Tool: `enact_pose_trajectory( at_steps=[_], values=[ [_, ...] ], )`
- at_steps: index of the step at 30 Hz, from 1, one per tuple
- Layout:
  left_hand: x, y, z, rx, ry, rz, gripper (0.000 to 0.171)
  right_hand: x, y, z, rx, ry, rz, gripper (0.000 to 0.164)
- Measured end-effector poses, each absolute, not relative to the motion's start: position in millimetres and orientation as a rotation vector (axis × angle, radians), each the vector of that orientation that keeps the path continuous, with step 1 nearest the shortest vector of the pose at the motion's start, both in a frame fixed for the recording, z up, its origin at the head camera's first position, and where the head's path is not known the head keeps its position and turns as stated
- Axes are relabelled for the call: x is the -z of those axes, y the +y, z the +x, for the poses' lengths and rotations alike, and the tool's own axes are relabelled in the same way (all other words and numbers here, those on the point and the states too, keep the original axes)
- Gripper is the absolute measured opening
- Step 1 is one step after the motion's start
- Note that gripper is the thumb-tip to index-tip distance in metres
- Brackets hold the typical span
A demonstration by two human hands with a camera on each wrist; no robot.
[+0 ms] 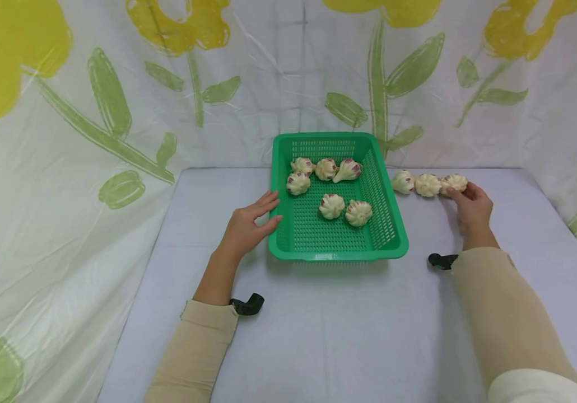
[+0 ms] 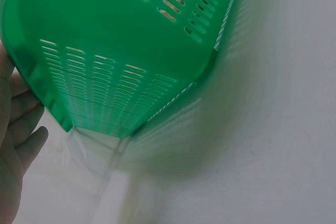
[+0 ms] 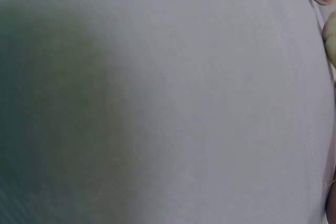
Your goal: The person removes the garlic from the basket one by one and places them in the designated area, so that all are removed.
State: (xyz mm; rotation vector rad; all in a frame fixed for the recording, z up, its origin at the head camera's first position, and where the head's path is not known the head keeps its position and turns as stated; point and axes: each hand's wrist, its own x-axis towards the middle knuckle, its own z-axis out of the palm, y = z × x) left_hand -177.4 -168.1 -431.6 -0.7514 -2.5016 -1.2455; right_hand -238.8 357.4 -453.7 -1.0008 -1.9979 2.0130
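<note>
A green plastic basket (image 1: 339,256) holds several garlic bulbs (image 1: 331,206), whitish with purple streaks. At its left rim rests my left hand (image 1: 249,226), fingers extended along the edge; the left wrist view shows these fingers against the basket's outer wall (image 2: 115,30). To the right of the basket, three garlic bulbs lie in a row on the table. My right hand (image 1: 474,210) pinches the rightmost garlic bulb (image 1: 454,182) between thumb and fingers. Beside it are the middle bulb (image 1: 427,185) and the left bulb (image 1: 403,182). Only a sliver of the right hand (image 3: 331,205) shows in the right wrist view.
A white cloth covers the table (image 1: 329,330). Behind it hangs a white curtain (image 1: 278,84) with yellow flowers and green leaves, continuing down both sides. Black wrist cameras sit at the left wrist (image 1: 249,304) and the right wrist (image 1: 442,261).
</note>
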Motion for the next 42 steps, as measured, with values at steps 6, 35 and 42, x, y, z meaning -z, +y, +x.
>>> enact_pose_trajectory(
  at_steps=[6,35,42],
  values=[
    [430.9,-167.9,-177.4,1.253,-2.494,-0.753,0.044,453.5,355.5,-239.7,-1.986,-2.005,-1.015,0.079],
    [429.9,-167.7,-176.8,1.223,-2.490,-0.763,0.044,457.2,360.2,-240.9,-2.013,-2.001,-1.039,0.086],
    [431.1,-167.8,-177.4,1.212,-2.488,-0.763,0.044,453.3,358.5,-238.8,-2.024,-2.007,-1.050,0.087]
  ],
)
